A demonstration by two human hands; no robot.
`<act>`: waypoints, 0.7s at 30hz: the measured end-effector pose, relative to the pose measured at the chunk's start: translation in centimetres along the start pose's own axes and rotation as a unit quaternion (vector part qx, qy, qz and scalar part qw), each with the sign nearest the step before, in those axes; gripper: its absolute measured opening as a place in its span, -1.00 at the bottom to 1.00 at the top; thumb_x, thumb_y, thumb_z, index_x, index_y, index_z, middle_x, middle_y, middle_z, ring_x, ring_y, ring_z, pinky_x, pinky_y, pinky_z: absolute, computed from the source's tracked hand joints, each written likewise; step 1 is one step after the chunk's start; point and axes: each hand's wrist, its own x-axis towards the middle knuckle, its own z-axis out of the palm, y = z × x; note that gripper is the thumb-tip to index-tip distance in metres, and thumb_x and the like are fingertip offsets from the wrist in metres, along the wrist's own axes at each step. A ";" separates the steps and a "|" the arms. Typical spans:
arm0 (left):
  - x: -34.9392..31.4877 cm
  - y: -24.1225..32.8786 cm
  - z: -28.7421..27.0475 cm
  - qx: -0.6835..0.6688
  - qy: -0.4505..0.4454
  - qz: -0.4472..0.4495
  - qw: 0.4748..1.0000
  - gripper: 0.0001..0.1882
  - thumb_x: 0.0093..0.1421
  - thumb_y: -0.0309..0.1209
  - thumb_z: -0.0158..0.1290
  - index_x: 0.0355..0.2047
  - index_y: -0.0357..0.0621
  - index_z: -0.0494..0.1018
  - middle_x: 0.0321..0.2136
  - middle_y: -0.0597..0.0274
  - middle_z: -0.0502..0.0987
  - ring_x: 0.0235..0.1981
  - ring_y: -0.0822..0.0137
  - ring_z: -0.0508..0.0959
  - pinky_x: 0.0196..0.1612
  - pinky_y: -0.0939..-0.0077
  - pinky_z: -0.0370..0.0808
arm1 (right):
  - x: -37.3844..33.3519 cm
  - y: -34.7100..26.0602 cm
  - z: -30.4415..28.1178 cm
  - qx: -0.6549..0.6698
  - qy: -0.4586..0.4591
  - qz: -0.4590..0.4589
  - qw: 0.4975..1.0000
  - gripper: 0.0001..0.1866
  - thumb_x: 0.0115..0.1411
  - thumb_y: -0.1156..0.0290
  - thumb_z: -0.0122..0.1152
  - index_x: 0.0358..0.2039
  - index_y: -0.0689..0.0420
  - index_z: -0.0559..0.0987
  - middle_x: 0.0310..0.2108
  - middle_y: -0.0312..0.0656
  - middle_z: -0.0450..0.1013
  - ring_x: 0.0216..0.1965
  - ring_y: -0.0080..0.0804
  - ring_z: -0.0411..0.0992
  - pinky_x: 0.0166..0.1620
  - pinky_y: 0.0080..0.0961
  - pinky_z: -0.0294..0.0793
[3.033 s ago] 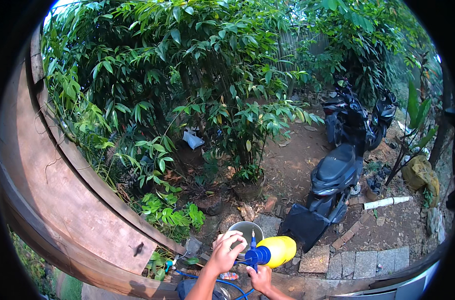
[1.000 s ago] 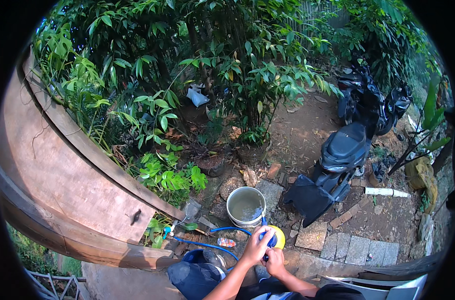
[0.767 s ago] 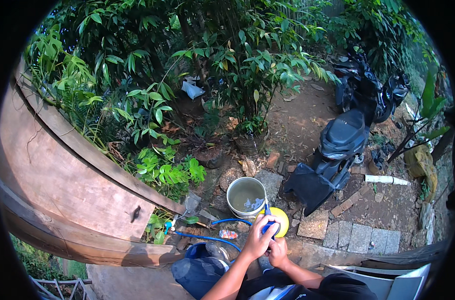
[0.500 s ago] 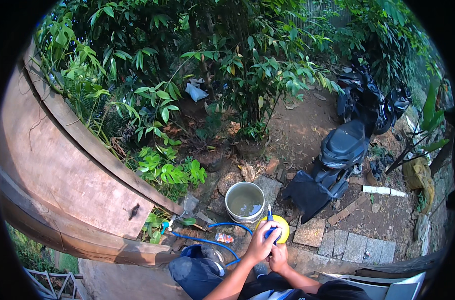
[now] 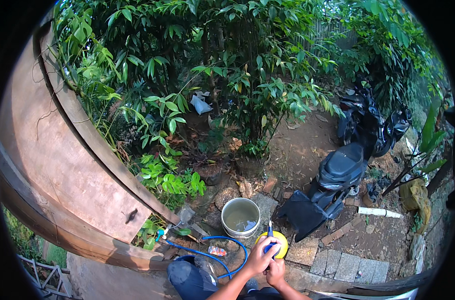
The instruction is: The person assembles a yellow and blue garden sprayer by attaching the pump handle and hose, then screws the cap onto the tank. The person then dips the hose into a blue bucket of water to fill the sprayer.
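Note:
My left hand (image 5: 260, 256) is wrapped around a slim blue tool (image 5: 270, 232) with a narrow pale tip, held upright and pointing away from me. Close below it, my right hand (image 5: 274, 273) is closed; what it grips is hidden. Just behind the hands lies a round yellow thing (image 5: 281, 242), partly covered by them. Farther off to the left stands a white bucket (image 5: 240, 234) of cloudy water.
A blue hose (image 5: 246, 252) curves from a turquoise tap fitting (image 5: 161, 234) past a small printed packet (image 5: 217, 250). A black scooter (image 5: 340, 162) stands at right, near paving slabs (image 5: 346, 267). A wooden panel (image 5: 82, 150) fills the left; leafy plants (image 5: 237, 75) grow behind.
The whole view has shifted, so the bucket and scooter sit lower in it. My hands keep nearly the same grip, with the blue tool still upright.

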 end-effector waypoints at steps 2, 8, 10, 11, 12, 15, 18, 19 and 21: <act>0.3 0.6 -0.2 0.000 -0.007 -0.025 1.000 -0.74 0.41 -0.28 0.03 -0.10 -0.22 0.53 -0.14 0.10 0.52 -0.03 0.20 0.51 0.12 0.31 0.41 | 2.0 -1.1 -0.5 0.017 0.013 -0.011 1.000 -0.91 0.07 0.53 0.22 -0.47 0.15 0.46 -0.75 -0.22 0.40 -0.76 -0.22 0.41 -0.63 -0.22 0.36; 1.5 2.0 -1.0 0.013 0.017 0.020 1.000 -0.74 0.37 -0.28 0.10 -0.12 -0.23 0.54 -0.17 0.09 0.53 -0.07 0.18 0.53 0.09 0.30 0.43 | 4.9 -2.8 -0.8 0.080 0.027 0.027 0.996 -0.77 0.30 0.40 0.06 -0.51 0.13 0.54 -0.66 -0.11 0.49 -0.65 -0.15 0.48 -0.49 -0.26 0.44; 1.4 2.1 -1.1 0.019 0.022 0.025 0.999 -0.74 0.36 -0.27 0.11 -0.13 -0.23 0.55 -0.17 0.10 0.53 -0.08 0.18 0.53 0.08 0.30 0.43 | 4.8 -2.6 -0.3 -0.035 0.088 -0.069 0.993 -0.79 0.27 0.43 0.05 -0.50 0.15 0.54 -0.70 -0.18 0.46 -0.68 -0.19 0.45 -0.54 -0.27 0.40; 1.3 2.0 -1.1 0.023 0.023 0.028 0.999 -0.74 0.36 -0.26 0.11 -0.14 -0.23 0.55 -0.18 0.10 0.54 -0.08 0.18 0.53 0.07 0.30 0.43 | 4.8 -2.5 0.0 -0.087 0.122 -0.117 0.982 -0.80 0.26 0.44 0.05 -0.49 0.16 0.55 -0.72 -0.21 0.44 -0.70 -0.21 0.44 -0.57 -0.27 0.37; 1.2 1.9 -1.2 0.037 0.020 0.025 0.999 -0.72 0.36 -0.25 0.12 -0.14 -0.24 0.55 -0.18 0.09 0.53 -0.09 0.18 0.53 0.05 0.30 0.43 | 4.4 -2.5 -0.2 0.048 0.050 -0.043 0.997 -0.76 0.29 0.42 0.01 -0.48 0.17 0.56 -0.72 -0.21 0.44 -0.70 -0.20 0.43 -0.56 -0.25 0.38; 0.9 1.5 -1.1 0.026 0.037 0.000 0.999 -0.70 0.37 -0.23 0.11 -0.14 -0.25 0.55 -0.19 0.09 0.53 -0.11 0.19 0.53 0.04 0.30 0.43 | 4.2 -2.5 -0.3 0.080 0.021 0.004 0.997 -0.69 0.33 0.40 -0.06 -0.50 0.18 0.57 -0.72 -0.20 0.45 -0.69 -0.20 0.45 -0.55 -0.25 0.40; 0.9 1.3 -1.2 0.018 0.045 0.012 0.999 -0.70 0.37 -0.23 0.11 -0.14 -0.25 0.55 -0.21 0.09 0.53 -0.13 0.19 0.53 0.02 0.30 0.44 | 4.6 -2.9 -0.3 0.080 -0.001 0.036 0.996 -0.60 0.37 0.35 -0.15 -0.52 0.19 0.59 -0.74 -0.18 0.46 -0.69 -0.21 0.47 -0.54 -0.27 0.43; 1.0 1.3 -1.3 0.018 0.046 0.016 0.999 -0.70 0.37 -0.23 0.11 -0.14 -0.25 0.55 -0.21 0.09 0.53 -0.13 0.19 0.53 0.02 0.30 0.44 | 4.8 -3.2 -0.1 0.081 0.001 0.053 0.995 -0.58 0.38 0.34 -0.17 -0.52 0.20 0.59 -0.74 -0.18 0.46 -0.69 -0.21 0.48 -0.54 -0.28 0.43; 1.0 1.3 -1.6 0.021 0.044 0.026 0.998 -0.71 0.37 -0.23 0.11 -0.15 -0.25 0.55 -0.22 0.09 0.53 -0.13 0.19 0.53 0.01 0.30 0.44 | 5.2 -3.6 0.2 0.084 0.005 0.088 0.993 -0.53 0.40 0.31 -0.21 -0.54 0.20 0.58 -0.75 -0.17 0.47 -0.69 -0.23 0.49 -0.54 -0.30 0.44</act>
